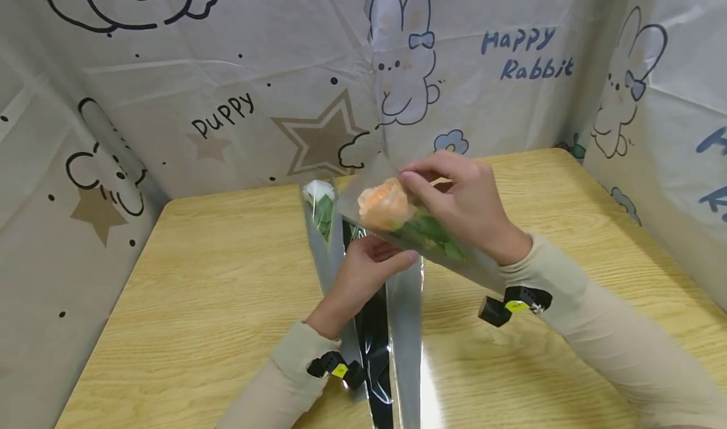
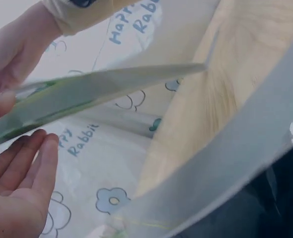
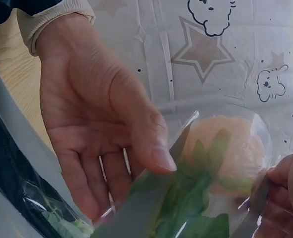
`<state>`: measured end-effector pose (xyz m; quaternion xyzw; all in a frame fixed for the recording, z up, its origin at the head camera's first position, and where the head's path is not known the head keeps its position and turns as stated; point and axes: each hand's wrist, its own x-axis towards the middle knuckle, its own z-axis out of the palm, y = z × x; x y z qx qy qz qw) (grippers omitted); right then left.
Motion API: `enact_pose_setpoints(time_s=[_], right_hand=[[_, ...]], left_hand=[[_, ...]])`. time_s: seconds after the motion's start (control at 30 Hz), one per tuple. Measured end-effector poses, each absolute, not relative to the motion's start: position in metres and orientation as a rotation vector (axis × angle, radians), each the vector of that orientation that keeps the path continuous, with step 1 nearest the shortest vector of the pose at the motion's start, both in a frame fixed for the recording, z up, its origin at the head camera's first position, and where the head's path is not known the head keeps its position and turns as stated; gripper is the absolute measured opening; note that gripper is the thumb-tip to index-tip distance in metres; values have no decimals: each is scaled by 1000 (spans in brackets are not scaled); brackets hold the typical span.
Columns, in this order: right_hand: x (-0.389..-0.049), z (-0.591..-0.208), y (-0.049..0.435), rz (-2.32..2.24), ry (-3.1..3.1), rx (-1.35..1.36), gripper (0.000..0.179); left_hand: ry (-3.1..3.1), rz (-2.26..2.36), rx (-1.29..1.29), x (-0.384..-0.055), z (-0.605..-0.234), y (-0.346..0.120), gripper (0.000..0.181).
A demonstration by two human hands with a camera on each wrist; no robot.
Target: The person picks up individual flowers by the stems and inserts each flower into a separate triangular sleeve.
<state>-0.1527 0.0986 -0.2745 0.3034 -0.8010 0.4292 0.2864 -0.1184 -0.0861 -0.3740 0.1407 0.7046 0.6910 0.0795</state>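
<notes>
A peach rose (image 1: 386, 205) with green leaves lies slantwise in a clear and grey sleeve, raised off the table. My right hand (image 1: 462, 202) pinches the sleeve's upper edge beside the bloom with thumb and forefinger; its thumb lies against the wrapping in the right wrist view. Beneath the sleeve is my left hand (image 1: 369, 274), its fingers (image 2: 44, 153) extended close to the wrapping in the left wrist view. Whether it touches the sleeve is hard to tell. A wrapped white rose (image 1: 320, 192) and a flower sleeve with a black band (image 1: 375, 334) lie on the table below.
The wood-grain table (image 1: 227, 277) stretches out on both sides of the flowers. A white printed cloth (image 1: 255, 57) hangs behind it and along its left and right sides. Both wrists carry strapped-on cameras.
</notes>
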Motion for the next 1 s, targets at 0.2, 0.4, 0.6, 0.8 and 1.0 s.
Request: enact_pose_setpoints(time_s=[0.2,0.4,0.6,0.8,1.0], right_hand=[[-160,-263,99,1195,-2259,722,14],[-168,-265,107,1287,-2486,655,23],[-175,-285,122,1459,-2782,666,38],[-176,-312,136,1634,-2882,802,40],[-176,-325,146,1810,-2814,702,49]], left_hand=[[2067,2233,406,-117,-366,-83,27],[2071,2296,393,-117,-360,-85,27],[2079,2318,345,-119,-358,-88,25],[2097,2333,274,-125,-358,-89,25],[2076,2338,260,-133,-360,-90,28]])
